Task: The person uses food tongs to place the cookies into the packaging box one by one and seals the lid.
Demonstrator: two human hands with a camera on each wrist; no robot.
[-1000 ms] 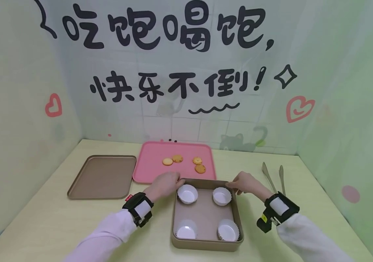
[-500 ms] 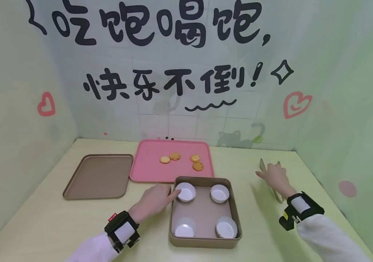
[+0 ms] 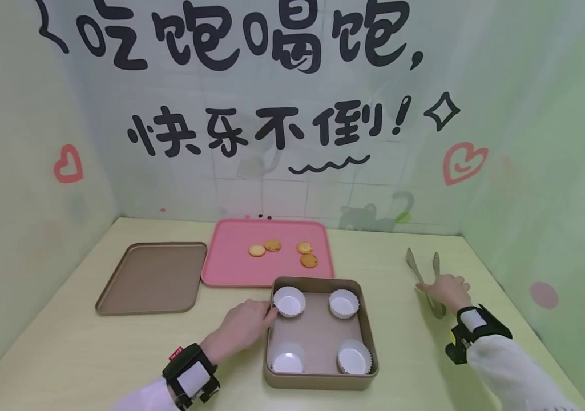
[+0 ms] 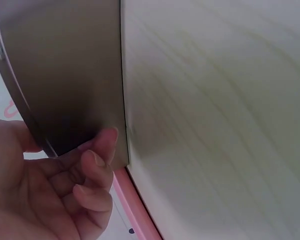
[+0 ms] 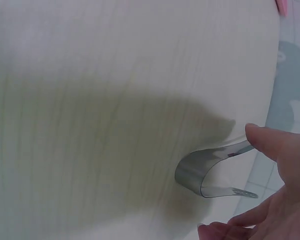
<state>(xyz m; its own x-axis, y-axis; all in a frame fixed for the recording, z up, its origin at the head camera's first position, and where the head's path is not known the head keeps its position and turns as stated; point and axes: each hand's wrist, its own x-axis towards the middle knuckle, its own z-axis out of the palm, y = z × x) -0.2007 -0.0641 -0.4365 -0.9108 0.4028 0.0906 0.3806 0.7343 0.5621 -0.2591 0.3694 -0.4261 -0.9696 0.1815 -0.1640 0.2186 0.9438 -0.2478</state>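
A deep brown baking pan (image 3: 318,337) sits in front of me, with white fluted cups (image 3: 344,303) at its corners. My left hand (image 3: 241,326) pinches the pan's left wall near the far corner. In the left wrist view the thumb lies over the rim and the curled fingers (image 4: 97,167) press the outer wall. Out on the right, metal tongs (image 5: 192,172) lie on the table with their bend toward me. My right hand (image 3: 448,292) hovers over them, fingers spread. Its thumb tip is right at one arm of the tongs; the other fingers stand apart from the second arm.
Behind the pan is a pink tray (image 3: 230,262) bearing several cookies (image 3: 273,245). A flat brown tray (image 3: 150,279) lies to its left. A printed wall (image 3: 271,200) closes off the table (image 3: 384,268) at the back, with more walls on both sides.
My right hand has let go of the pan's far right corner and moved right to the tongs. The left hand has slid slightly nearer along the pan's left side. The pan stays put.
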